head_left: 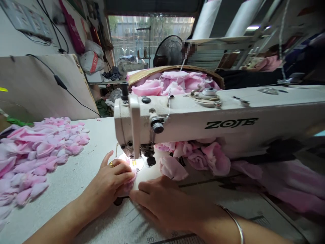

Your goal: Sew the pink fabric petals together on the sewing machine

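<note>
A small pink fabric piece (130, 182) lies under the lit needle area of a white sewing machine (177, 118). My left hand (111, 179), with a ring on one finger, presses its closed fingers on the left side of this piece, thumb sticking out toward the machine. On the near right side my right hand (165, 203) has its fingers curled, their tips at the fabric's near edge; what lies under them is partly hidden. Beneath the machine arm sit sewn pink fabric petals (200, 157), one loose petal (173, 168) closest to my right hand.
Many pink fabric pieces (45, 145) are heaped on the left of the white table (96, 135). Behind the machine stands a container of pink pieces (175, 81). Pink fabric (286, 189) trails off at right. A fan (169, 51) and a window are farther back.
</note>
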`<state>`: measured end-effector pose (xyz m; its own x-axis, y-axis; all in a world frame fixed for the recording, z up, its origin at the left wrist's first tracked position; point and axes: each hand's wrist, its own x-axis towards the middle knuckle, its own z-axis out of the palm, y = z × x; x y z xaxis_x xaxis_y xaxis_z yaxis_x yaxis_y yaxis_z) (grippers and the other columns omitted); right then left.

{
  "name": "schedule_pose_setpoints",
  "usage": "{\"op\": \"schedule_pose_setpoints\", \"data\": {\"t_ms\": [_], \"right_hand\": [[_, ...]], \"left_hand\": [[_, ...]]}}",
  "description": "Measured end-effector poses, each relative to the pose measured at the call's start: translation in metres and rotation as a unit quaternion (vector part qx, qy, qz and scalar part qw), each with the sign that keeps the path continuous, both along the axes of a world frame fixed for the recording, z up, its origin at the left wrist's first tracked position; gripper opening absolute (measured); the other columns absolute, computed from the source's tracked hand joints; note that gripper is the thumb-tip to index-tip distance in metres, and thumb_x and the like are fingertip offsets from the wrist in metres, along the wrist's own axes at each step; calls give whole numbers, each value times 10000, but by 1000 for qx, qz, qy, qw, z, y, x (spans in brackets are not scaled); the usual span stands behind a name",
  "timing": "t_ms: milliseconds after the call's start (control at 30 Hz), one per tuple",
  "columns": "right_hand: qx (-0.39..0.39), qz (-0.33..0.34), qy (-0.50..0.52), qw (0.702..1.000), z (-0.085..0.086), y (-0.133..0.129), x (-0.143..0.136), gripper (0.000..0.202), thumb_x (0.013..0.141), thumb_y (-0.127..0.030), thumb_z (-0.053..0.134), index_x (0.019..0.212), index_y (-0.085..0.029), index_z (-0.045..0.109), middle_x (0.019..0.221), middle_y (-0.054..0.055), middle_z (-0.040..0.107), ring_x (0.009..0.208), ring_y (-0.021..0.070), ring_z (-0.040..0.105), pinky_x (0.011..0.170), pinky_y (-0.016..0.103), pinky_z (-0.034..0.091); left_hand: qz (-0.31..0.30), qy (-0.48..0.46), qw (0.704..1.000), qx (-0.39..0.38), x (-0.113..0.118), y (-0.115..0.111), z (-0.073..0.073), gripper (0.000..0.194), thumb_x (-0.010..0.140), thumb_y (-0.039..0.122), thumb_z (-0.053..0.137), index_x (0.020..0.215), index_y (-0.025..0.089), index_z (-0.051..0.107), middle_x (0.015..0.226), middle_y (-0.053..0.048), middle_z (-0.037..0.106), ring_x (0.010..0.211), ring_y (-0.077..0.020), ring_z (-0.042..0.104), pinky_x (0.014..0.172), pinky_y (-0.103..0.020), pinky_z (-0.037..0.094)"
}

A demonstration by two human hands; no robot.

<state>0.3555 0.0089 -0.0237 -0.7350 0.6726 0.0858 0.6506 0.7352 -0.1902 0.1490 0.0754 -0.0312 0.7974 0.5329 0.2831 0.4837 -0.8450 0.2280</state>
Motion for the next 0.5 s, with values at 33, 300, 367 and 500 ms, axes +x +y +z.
{"op": "schedule_pose_setpoints", "data": {"t_ms": [33, 300, 367, 500], "right_hand": [[-4, 2, 0, 1000, 1, -1, 0, 117, 912, -194, 465, 972, -185, 564, 831, 21, 623, 631, 130, 502, 545, 258, 323], [-23, 48, 69, 996, 7, -3, -1, 182, 870, -149, 510, 998, -242, 600, 803, -9, 641, 679, 123, 562, 600, 256, 337], [-27, 51, 79, 995, 8, -2, -3, 170, 877, -157, 503, 978, -247, 606, 773, -19, 634, 652, 112, 560, 580, 246, 331], [-47, 22, 97, 994, 9, -3, -8, 135, 903, -198, 486, 892, -243, 612, 735, -35, 622, 613, 94, 553, 576, 230, 331]], "left_hand": [[4, -4, 1000, -3, 1, 0, 0, 231, 925, 184, 461, 1040, 293, 629, 958, 20, 658, 969, -167, 542, 1103, -574, 71], [17, -34, 996, -80, -6, -6, 15, 172, 907, 276, 520, 1042, 281, 628, 1070, 3, 642, 1068, -169, 529, 1097, -492, 198], [36, -48, 995, -77, -16, -3, 27, 202, 925, 305, 492, 1080, 272, 617, 1131, -13, 620, 1096, -149, 525, 1054, -383, 313], [235, 1, 972, -14, -52, 22, 47, 236, 952, 323, 421, 1007, 230, 631, 1038, -24, 637, 971, -131, 573, 857, -246, 446]]}}
